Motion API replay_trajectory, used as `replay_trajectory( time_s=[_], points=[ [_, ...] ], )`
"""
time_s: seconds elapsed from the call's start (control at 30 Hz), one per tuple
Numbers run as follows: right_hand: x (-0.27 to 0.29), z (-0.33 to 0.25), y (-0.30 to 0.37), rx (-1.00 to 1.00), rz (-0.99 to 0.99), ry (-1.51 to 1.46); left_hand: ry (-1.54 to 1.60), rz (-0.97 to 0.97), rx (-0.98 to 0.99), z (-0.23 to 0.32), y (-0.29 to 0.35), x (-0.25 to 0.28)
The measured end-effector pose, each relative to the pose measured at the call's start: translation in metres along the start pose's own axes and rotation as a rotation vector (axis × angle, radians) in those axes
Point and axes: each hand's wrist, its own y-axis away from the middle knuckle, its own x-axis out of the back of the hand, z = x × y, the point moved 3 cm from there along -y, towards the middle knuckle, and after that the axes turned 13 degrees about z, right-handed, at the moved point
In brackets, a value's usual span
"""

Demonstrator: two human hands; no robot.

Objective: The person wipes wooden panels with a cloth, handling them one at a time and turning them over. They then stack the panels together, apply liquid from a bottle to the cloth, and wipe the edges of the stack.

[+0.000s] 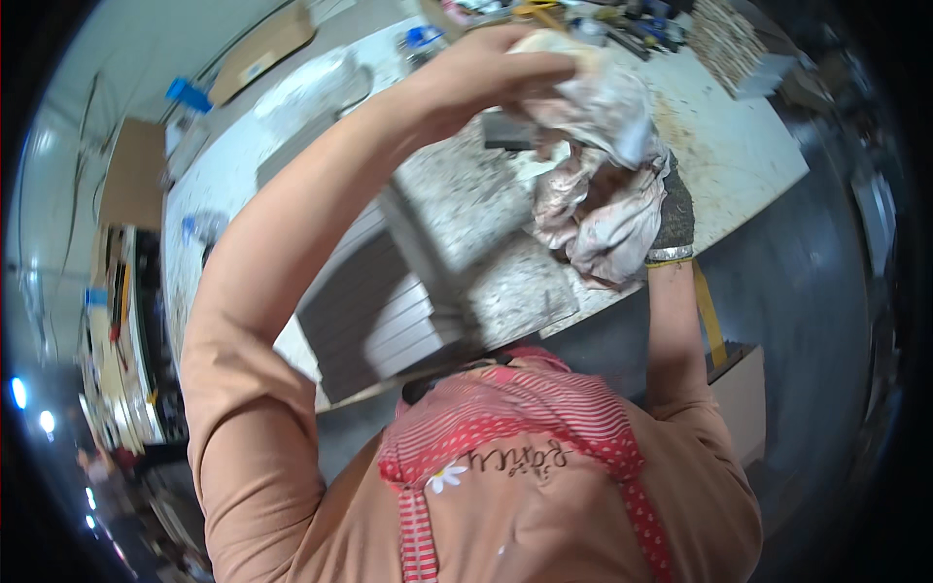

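A crumpled white cloth [612, 219] with brownish stains bunches up over the right half of the table. My left hand [520, 78] is bare and reaches across to the cloth's upper end, its fingers closed on the fabric. My right hand [675, 209] wears a dark, dirty work glove with a light cuff. It lies against the cloth's right side, and the fabric hides its fingers. Left of the cloth, a stack of grey slabs [374, 321] stands at the table's near edge. A small dark grey block [505, 131] sits just below my left hand.
The white worktable [739, 175] is smeared with dirt. Tools [632, 29] and a blue-topped container [423, 39] lie at its far side. A stack of thin pieces [739, 44] stands far right. A white plastic-wrapped bundle [316, 92] lies far left; a cardboard box [741, 403] stands at lower right.
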Motion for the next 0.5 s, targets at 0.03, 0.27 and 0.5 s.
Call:
replay_trajectory(
  time_s=[0.03,0.27,0.5],
  points=[
    [0.012,0.002,-0.006,-0.008,0.058,0.010,0.017,0.034,0.035,-0.004,-0.001,0.006],
    [0.043,-0.019,-0.024,-0.529,0.071,-0.792,-0.131,-0.010,0.082,-0.015,-0.001,-0.019],
    [-0.003,-0.142,-0.001,-0.783,-0.090,-1.264,-0.639,-0.112,-0.687,-0.032,0.026,-0.086]
  ],
)
